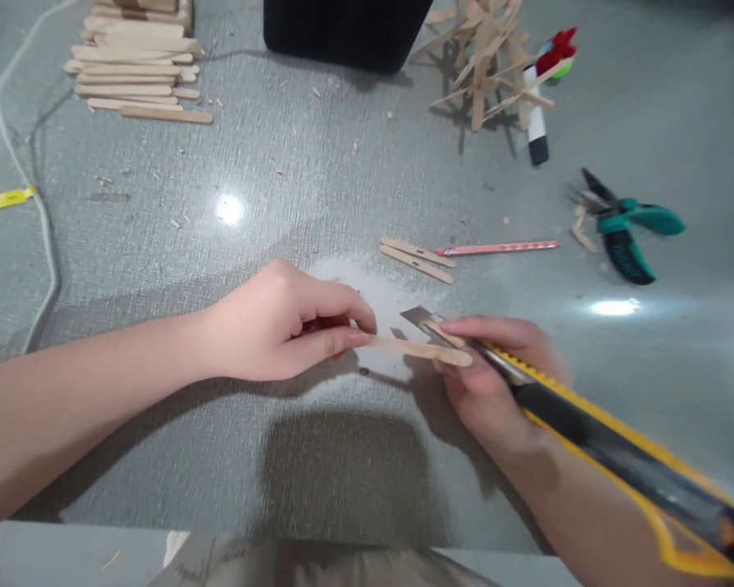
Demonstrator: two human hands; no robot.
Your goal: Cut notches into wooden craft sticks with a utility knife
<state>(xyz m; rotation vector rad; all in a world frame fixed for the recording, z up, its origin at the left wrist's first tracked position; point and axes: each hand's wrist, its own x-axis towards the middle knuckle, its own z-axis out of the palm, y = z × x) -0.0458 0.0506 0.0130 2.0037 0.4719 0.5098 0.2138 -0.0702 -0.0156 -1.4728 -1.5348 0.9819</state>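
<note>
My left hand [306, 326] pinches one end of a wooden craft stick [416, 348] between thumb and fingers, above the table. The stick points right, its far rounded end in front of my right hand [495, 375]. That hand is closed round the front of a yellow and black utility knife [612, 440], whose bare blade [417, 314] points up-left beyond the stick. A small piece of wood [449, 334] shows beside the blade at my right fingers. Whether my right thumb also presses on the stick is hard to tell.
Two craft sticks [417, 259] and a pink pencil [498, 248] lie just beyond my hands. Green-handled pliers [627, 224] are at right. A stick structure [483, 57] stands at the back, near a black box [342, 33]. Stacked sticks [134, 73] and a cable [49, 236] are left.
</note>
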